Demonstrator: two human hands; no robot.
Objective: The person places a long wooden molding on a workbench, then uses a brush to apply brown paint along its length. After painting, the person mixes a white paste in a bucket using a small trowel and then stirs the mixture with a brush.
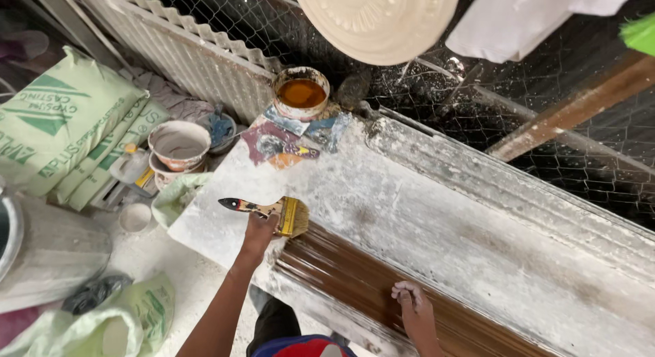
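**Brush on the brown moulding, dusty bench below**

White plaster dust coats the long bench [382, 213] that runs across my view, and behind it chicken wire [546, 159] and a corrugated panel [177, 56] close off the yard. On the left I see pale green sacks [61, 118] with darker green triangles and lettering, stacked and leaning beside a grey drum [48, 248]. One more green bag [136, 316] lies crumpled on the floor near it. A small bottle with a yellow label [133, 166] sits by two stacked bowls [179, 147] crusted with plaster. At the far edge of the bench stands a tin of amber liquid [301, 92] on stained rags [286, 142]. A round cream plaster medallion [379, 19] hangs above.

My left hand [259, 231] is wrapped around the handle of a wide brush [276, 212], its yellowish bristles touching the end of a ribbed moulding [382, 289] that is coated glossy brown and lies along the near edge of the bench. My right hand [413, 306] rests on that moulding further along, fingers curled, holding nothing, well apart from the left.
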